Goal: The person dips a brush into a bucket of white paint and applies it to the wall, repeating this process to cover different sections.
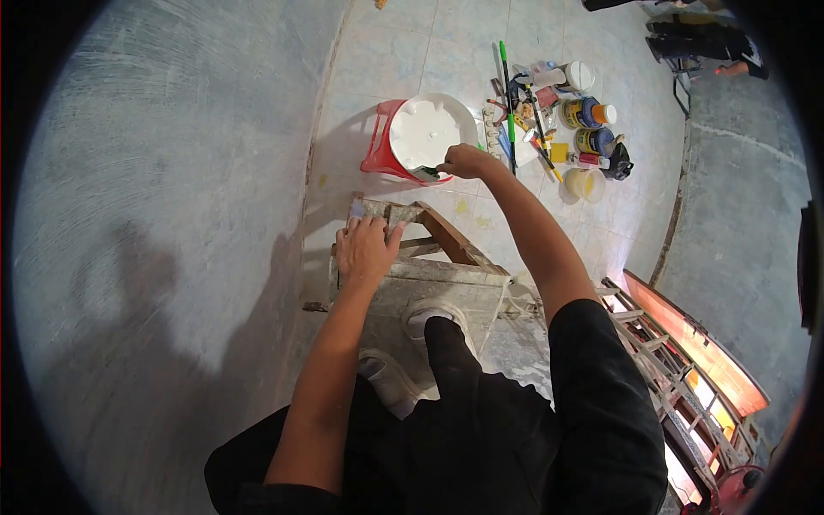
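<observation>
Person is standing on a wooden ladder (429,257), looking straight down. Left hand (367,249) is gripping the ladder's top edge, fingers curled over it, clamped on the wood. Right hand (466,160) is reaching down and out to a white bucket (429,133), fingers closed around a green-handled tool (429,172) at the bucket's near rim; can't tell whether it's a brush or a scraper. Bucket is full of white paint or filler and is sitting on a red stool (378,146) on the tiled floor (403,43), just beyond the ladder top. Two light shoes (429,318) are planted on the ladder step below the left hand. A grey plastered wall (154,215) is filling the left side, with the person's shadow on it. Right of the bucket, a clutter of cans (588,116), a green stick (508,94) and small tools is lying on the floor, near but not touching the bucket. A pale yellow tub (585,183) is sitting at the near end of that pile. A window grille (687,378) is showing lower right.
</observation>
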Tool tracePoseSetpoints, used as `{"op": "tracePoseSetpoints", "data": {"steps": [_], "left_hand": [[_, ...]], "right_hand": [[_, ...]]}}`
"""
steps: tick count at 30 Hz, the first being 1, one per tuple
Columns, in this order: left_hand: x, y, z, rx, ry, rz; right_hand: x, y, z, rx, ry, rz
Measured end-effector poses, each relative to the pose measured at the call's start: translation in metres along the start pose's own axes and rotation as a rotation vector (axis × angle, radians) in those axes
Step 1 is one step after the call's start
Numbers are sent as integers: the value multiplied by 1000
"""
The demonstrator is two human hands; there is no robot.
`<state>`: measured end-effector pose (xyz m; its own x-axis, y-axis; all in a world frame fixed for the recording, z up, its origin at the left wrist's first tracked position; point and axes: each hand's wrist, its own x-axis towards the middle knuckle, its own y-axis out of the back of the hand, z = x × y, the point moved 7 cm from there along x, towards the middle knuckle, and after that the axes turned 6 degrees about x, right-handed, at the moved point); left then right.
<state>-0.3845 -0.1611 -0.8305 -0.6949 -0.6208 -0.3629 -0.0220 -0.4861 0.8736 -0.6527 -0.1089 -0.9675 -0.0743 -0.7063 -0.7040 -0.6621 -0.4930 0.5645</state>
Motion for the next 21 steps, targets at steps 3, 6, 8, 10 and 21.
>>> {"op": "tracePoseSetpoints", "data": {"steps": [3,6,8,10,21], "left_hand": [[0,-1,1,-3,-12,25],[0,-3,0,-10,-12,19],[0,-5,-1,-25,-15,17],[0,-5,-1,-27,-13,17],[1,0,2,-37,-1,40]], "right_hand": [[-1,4,16,115,-45,-62],[-5,7,28,129,-50,-72],[-11,7,35,165,-67,-52],[-17,2,48,196,-83,-34],[-74,-88,50,1051,-493,90]]}}
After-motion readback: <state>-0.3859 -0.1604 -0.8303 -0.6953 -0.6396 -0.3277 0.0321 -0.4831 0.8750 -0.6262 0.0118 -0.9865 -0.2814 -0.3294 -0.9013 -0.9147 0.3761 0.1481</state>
